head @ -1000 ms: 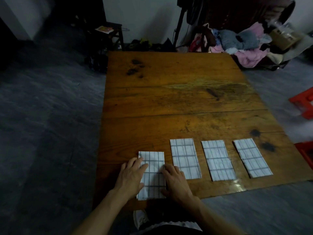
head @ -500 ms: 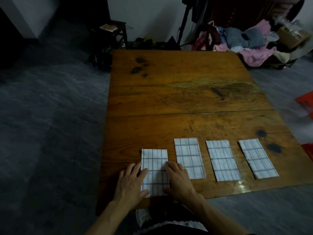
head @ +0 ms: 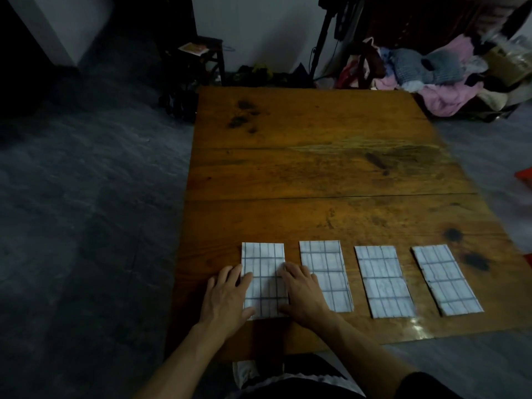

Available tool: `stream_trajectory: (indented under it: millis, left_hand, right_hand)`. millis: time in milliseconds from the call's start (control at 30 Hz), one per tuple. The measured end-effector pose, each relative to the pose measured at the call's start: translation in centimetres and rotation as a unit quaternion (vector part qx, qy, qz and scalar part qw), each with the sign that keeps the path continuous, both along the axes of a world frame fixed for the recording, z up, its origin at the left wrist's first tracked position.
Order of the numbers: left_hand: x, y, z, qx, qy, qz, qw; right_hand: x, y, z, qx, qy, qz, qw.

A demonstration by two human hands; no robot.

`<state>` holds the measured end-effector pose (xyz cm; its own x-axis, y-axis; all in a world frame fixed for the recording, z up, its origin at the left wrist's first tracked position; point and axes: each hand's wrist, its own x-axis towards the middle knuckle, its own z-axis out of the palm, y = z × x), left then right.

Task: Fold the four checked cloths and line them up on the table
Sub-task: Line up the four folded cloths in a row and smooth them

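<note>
Several folded white checked cloths lie side by side near the front edge of the wooden table [head: 316, 174]. The leftmost cloth [head: 263, 263] lies between my hands. My left hand [head: 229, 298] rests flat on its left edge with straight fingers. My right hand [head: 302, 292] rests flat on its right edge. To the right lie the second cloth [head: 326, 269], the third cloth [head: 383, 280] and the fourth cloth [head: 446, 279], each apart from its neighbour.
A heap of clothes [head: 431, 79] lies on the floor beyond the table's far right corner. A dark stool [head: 201, 59] with a paper on it stands at the back left. A red object [head: 525, 180] shows at the right edge. Grey floor surrounds the table.
Both hands have slid the leftmost cloth away from me, so its far edge now lines up with the other cloths in the row.
</note>
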<state>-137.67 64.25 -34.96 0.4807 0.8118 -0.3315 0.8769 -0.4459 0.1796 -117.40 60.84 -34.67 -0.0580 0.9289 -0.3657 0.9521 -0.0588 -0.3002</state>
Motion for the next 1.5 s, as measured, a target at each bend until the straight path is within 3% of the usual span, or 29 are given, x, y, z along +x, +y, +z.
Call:
stream_trajectory:
  millis: [600,1033,1267,1500]
  left_hand:
    - [0.6,-0.6,0.1,-0.02,-0.029,0.02,0.999]
    - [3.4,0.0,1.2,0.0,-0.118,0.028,0.993]
    - [4.4,-2.1,1.0,-0.014,-0.103,0.035,0.994]
    - [5.2,-3.6,1.7,-0.013,-0.035,0.11,0.993]
  right_hand:
    - [0.0,-0.5,0.9,-0.009,-0.031,-0.004,0.999]
    - [3.8,-4.6,3.7,0.017,-0.007,-0.132,0.991]
    - [6.1,-5.6,2.7,0.041,0.014,-0.137,0.99]
    - [8.0,-5.5,1.4,0.028,0.026,-0.066,0.997]
